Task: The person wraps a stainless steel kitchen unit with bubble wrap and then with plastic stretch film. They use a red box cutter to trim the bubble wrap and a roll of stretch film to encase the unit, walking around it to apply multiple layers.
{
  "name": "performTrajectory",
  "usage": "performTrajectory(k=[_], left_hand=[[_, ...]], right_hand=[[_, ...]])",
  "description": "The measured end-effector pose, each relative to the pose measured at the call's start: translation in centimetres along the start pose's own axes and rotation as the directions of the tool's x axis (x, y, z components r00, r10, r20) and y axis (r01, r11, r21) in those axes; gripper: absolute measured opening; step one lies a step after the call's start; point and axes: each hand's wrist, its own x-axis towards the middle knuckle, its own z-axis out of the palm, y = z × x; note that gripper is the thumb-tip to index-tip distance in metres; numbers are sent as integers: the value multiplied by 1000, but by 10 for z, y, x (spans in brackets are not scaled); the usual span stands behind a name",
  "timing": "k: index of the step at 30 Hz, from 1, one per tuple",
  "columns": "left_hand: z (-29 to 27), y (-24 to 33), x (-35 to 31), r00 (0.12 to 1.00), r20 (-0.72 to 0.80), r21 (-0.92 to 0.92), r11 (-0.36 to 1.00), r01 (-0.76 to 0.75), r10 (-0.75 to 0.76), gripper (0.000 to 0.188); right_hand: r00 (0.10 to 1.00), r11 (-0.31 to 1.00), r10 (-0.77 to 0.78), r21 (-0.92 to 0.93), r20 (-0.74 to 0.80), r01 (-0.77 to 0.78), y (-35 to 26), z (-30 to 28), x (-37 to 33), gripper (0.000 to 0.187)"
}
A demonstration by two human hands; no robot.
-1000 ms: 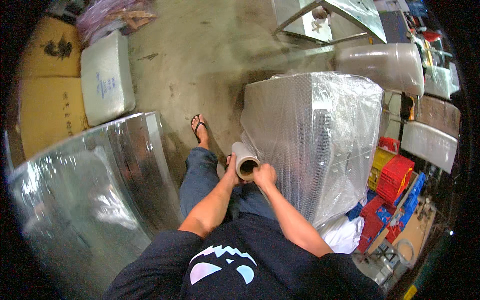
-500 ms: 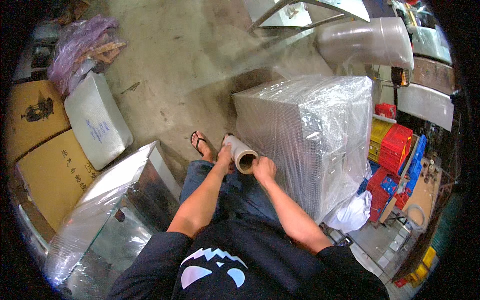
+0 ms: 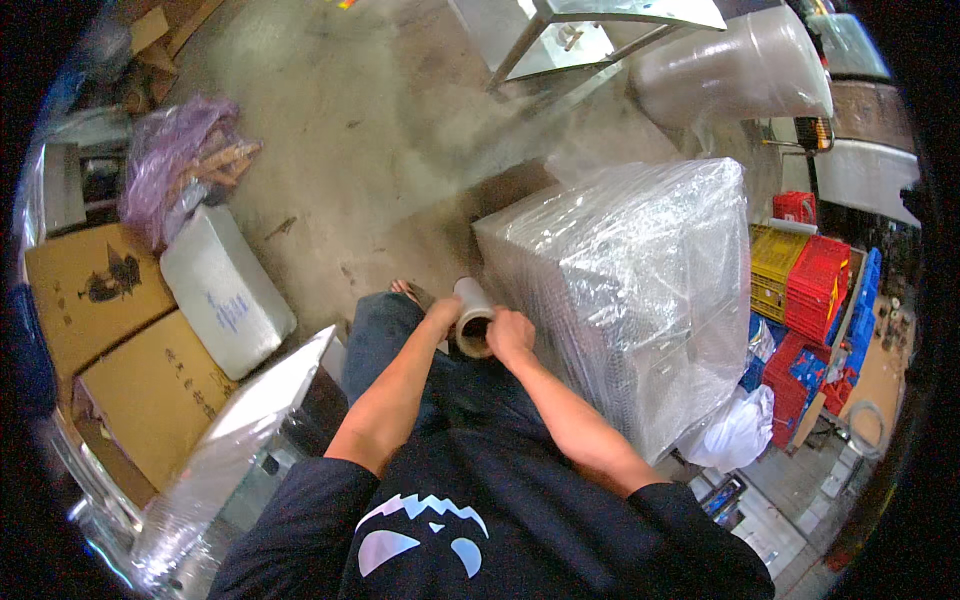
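A roll of clear stretch film point(image 3: 473, 292) is in front of my lap, its open cardboard core tilted up toward me. My left hand point(image 3: 441, 316) is closed around its left side. My right hand point(image 3: 511, 334) is closed at the roll's right edge, near the core opening; its fingertips are partly hidden. Just right of the hands stands a big box-shaped load point(image 3: 620, 290) wrapped in shiny clear film over bubble wrap. My right hand is close to its near side, and I cannot tell whether they touch.
On the left are cardboard boxes point(image 3: 150, 385), a wrapped silver block point(image 3: 225, 295), a film-covered metal cabinet point(image 3: 235, 440) and purple plastic sheeting point(image 3: 175, 160). Red crates point(image 3: 818, 290) and a white bag point(image 3: 735, 430) sit right of the load. A large plastic roll point(image 3: 735, 75) lies behind.
The roll and both hands have come slightly left, and the roll's core now faces more toward me. My legs have shifted, with a knee now covering most of the sandalled foot.
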Motion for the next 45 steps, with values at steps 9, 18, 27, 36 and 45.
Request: performTrajectory(k=[9,18,27,36,45], left_hand=[[21,26,29,953,298,-665,704,248,-54,71],[-69,160,56,950,103,88,954,287,-296,65],[-27,248,-11,825,496,-468,717,517,-271,87],[-26,312,95,975,119,399,908,128,-189,74],[29,371,49,794,515,-317,789,527,-323,91]], right_hand=[[952,944,301,121,58,-306,-31,-43,34,31],[963,960,256,-139,79,-244,-91,-68,121,24],[847,820,530,234,33,-523,-83,-105,141,34],[931,916,362,204,-46,-346,-91,-163,212,18],[763,617,592,463,259,-636,-35,-218,226,42]])
